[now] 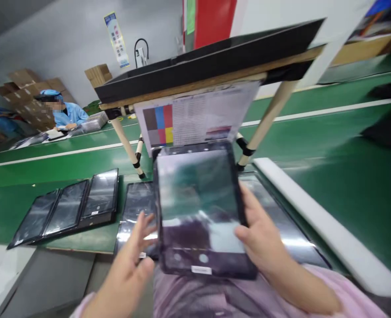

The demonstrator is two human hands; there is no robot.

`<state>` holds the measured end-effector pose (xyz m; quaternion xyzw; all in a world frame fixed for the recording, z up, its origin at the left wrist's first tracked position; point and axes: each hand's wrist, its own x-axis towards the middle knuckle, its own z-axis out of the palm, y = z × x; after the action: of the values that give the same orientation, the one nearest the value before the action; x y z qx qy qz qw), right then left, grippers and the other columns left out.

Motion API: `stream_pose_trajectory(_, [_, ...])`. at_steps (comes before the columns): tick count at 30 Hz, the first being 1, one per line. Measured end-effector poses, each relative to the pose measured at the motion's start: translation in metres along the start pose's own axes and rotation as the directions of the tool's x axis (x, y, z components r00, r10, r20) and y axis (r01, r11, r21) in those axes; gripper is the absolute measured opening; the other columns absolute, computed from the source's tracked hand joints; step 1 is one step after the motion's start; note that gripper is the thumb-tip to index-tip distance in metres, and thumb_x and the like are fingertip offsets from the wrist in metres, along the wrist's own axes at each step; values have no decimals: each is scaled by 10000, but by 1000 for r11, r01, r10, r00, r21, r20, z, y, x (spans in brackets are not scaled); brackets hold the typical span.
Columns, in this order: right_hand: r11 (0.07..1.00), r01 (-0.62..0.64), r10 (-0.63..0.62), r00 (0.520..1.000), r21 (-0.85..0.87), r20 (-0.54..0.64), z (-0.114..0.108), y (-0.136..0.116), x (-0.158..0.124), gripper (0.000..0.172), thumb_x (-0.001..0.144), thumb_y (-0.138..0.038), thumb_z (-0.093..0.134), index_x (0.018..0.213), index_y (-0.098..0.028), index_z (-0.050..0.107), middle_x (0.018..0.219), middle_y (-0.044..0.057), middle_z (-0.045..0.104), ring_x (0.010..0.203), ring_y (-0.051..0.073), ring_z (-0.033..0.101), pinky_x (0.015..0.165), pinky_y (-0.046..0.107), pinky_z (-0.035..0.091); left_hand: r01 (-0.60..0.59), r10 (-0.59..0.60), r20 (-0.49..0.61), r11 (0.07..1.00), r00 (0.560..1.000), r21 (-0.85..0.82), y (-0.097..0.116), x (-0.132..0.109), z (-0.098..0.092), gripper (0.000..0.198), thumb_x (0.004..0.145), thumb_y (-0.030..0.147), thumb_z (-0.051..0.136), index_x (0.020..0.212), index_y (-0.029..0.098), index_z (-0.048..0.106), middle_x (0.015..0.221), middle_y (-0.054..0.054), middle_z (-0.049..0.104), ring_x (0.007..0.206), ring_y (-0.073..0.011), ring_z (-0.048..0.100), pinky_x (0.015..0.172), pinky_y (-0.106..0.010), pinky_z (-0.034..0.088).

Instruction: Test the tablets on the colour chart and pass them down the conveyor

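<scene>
A black-framed tablet (pixel 195 198) is held up in front of me, its lit screen showing what looks like a camera picture. My right hand (pixel 264 234) grips its right edge, thumb over the front. At the tablet's lower left, my left hand (pixel 129 265) is open with fingers spread, a little blurred; it seems apart from the tablet. Behind that hand lies another dark tablet (pixel 137 198) on the bench, partly covered. To the right, a further dark panel (pixel 281 221) lies behind my right hand, mostly hidden.
Several dark tablets (pixel 99 194) lie in a row at left. A stand (pixel 261 119) with a black tray top and a printed colour chart (pixel 195 115) rises ahead. A white foam strip (pixel 314 216) runs along the right. A co-worker (pixel 69 112) sits across the green bench (pixel 331 137).
</scene>
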<state>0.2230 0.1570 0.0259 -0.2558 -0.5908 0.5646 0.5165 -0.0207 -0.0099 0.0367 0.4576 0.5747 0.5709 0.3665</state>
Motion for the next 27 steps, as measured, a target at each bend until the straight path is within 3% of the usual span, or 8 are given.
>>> stream_pose_trajectory(2, [999,41,-41,999,33,19,12,2,1,996,724,-674,765,1538,-310,322,1534,103,455,1390,329,466,1129,515,444,-103,103,-42,995,994,-1,-2,-11,44,897,826,552,705,1580,292,295,1605,-140,374,1416,-370,444,1111,-532,446])
stream_pose_trajectory(5, [993,66,-73,995,101,61,23,-1,7,903,798,-754,630,1523,-297,346,1508,90,489,1392,312,470,1116,477,469,-158,208,-255,966,944,203,-6,-12,71,1134,696,466,852,1604,275,199,1627,-162,315,1470,-389,347,1168,-556,359])
stream_pose_trajectory(7, [988,1,-18,994,157,107,22,-5,13,803,836,-817,494,1444,-294,464,1424,80,575,1364,306,506,1087,462,502,-158,289,-322,913,902,376,-6,-8,77,1223,650,446,884,1609,260,149,1628,-184,290,1483,-398,317,1191,-577,302])
stream_pose_trajectory(10, [970,-132,102,983,204,151,16,-10,21,770,831,-874,390,1232,-265,636,1224,84,702,1275,319,589,1060,491,526,-155,406,-326,796,854,585,-3,-2,83,1253,658,477,870,1610,238,92,1634,-207,243,1500,-407,269,1210,-603,226])
stream_pose_trajectory(16, [955,-222,188,965,195,181,15,-14,25,756,746,-925,449,994,-270,734,1056,67,757,1289,304,579,1081,476,517,-141,509,-300,658,807,739,0,-1,95,1248,688,550,828,1603,186,61,1613,-263,237,1505,-444,221,1177,-633,278])
stream_pose_trajectory(20, [973,-167,148,981,159,127,14,-12,24,731,768,-903,457,1004,-273,742,1101,44,750,1332,290,541,1139,485,464,-146,529,-277,623,802,769,-3,0,96,1220,730,589,779,1603,172,36,1602,-282,238,1497,-452,235,1165,-647,284])
stream_pose_trajectory(27, [999,-36,36,999,19,16,2,2,24,724,875,-826,397,1257,-278,677,1281,26,679,1470,246,359,1219,458,366,-171,567,-259,595,782,785,-5,3,96,1189,764,601,743,1603,168,21,1600,-293,221,1499,-454,223,1170,-660,250])
